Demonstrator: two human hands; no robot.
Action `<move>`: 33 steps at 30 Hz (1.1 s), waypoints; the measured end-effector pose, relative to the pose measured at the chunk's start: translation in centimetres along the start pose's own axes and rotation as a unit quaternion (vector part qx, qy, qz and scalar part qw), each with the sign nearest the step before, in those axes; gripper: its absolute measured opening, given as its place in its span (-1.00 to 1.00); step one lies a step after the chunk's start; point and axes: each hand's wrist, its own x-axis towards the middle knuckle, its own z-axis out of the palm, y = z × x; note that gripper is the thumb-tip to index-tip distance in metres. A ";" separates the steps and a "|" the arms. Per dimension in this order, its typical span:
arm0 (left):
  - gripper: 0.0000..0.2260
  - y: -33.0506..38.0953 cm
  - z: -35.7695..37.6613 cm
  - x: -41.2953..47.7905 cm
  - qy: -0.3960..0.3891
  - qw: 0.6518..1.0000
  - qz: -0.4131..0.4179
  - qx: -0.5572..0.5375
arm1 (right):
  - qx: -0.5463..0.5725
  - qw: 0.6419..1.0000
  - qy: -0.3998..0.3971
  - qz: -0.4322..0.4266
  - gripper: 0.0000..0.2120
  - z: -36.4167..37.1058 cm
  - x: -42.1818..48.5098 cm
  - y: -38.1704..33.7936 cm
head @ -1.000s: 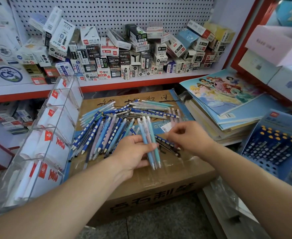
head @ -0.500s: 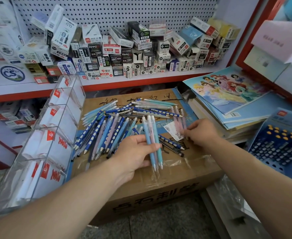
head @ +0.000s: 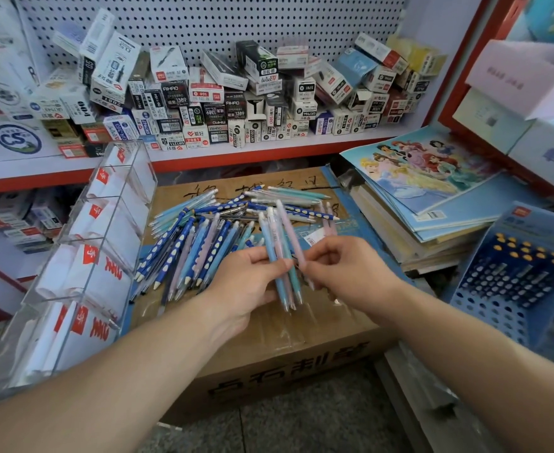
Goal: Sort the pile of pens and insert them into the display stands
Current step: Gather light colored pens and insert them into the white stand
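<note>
Here, my left hand (head: 246, 284) curls round a small bundle of pastel pens (head: 280, 287) above the near half of the cardboard box (head: 269, 333), tips pointing towards me. My right hand (head: 344, 269), just beside it over the same box, pinches a pink pen (head: 289, 232) between thumb and fingertips, against the bundle. The pile of pens (head: 200, 237) lies spread over the box's far and left top. A clear acrylic display stand (head: 105, 243) stands at the box's left, a blue perforated stand (head: 511, 289) at its right.

Pens (head: 203, 243) on box (head: 269, 341), stand (head: 83, 266) left
</note>
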 end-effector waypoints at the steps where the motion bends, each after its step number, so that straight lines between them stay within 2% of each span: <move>1: -0.82 0.0 0.1 0.0 -0.002 1.000 0.002 -0.006 | -0.005 1.000 -0.002 -0.004 -0.93 0.4 -0.2 0.1; 7: -0.82 -0.1 0.3 -0.3 -0.006 0.999 -0.023 -0.042 | -0.007 1.000 -0.004 -0.021 -0.94 1.0 -0.2 0.9; 11: -0.82 -0.2 0.2 -0.2 -0.006 0.999 -0.037 -0.038 | -0.050 0.997 0.002 -0.053 -0.97 1.6 0.0 1.5; 19: -0.81 -0.5 0.1 0.2 0.004 0.999 -0.032 -0.041 | -0.028 0.998 -0.020 -0.055 -0.95 2.2 0.8 1.9; 26: -0.82 -0.5 0.0 0.8 0.038 0.999 -0.014 -0.031 | -0.046 0.997 -0.038 -0.057 -0.82 1.5 1.6 1.1; 27: -0.80 -0.5 -0.1 1.0 0.044 0.999 -0.012 -0.027 | -0.047 0.998 -0.017 -0.048 -0.81 0.9 2.1 1.1; 30: -0.80 -0.4 -0.3 1.1 0.042 0.999 -0.009 -0.019 | -0.113 0.986 0.119 -0.028 -0.83 -1.6 5.0 2.6; 33: -0.79 -0.3 -0.3 0.9 0.028 0.999 -0.008 -0.015 | -0.165 0.974 0.154 0.023 -0.82 -2.6 6.9 4.1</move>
